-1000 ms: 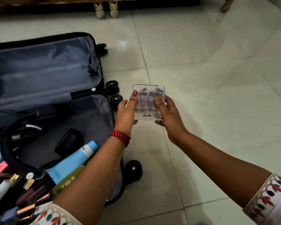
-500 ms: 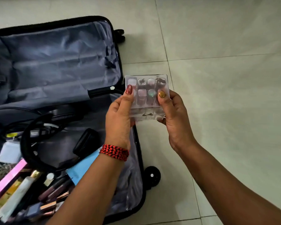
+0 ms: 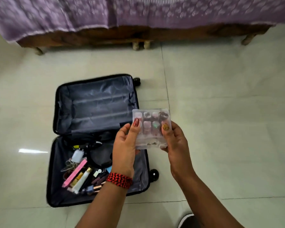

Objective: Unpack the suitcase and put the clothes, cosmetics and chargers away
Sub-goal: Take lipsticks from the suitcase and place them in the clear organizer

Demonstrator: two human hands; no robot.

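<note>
The clear plastic case (image 3: 152,129) is judged to be light and stiff, with smooth, thin walls that could slip from the hands or crack if squeezed hard. It is best taken by its two side edges and kept level in case the lid springs open. It is seen as a small transparent rectangle with two rows of little pots inside, in pink, dark and green tones; their exact kind cannot be told through the blur. It is held in the air at the centre of the frame, above the right edge of the suitcase (image 3: 95,104). It is pinched at its left edge by the left hand (image 3: 124,148) and at its right edge by the right hand (image 3: 176,145), each thumb laid on the front and the other fingers curled behind. A red thread bracelet (image 3: 119,180) is worn on the left wrist. In the lower half of the open suitcase, at lower left, cosmetics, cables and a white charger plug (image 3: 77,156) are heaped. Across the top of the frame a bed (image 3: 138,35) under a purple bedspread (image 3: 138,10) is seen.
</note>
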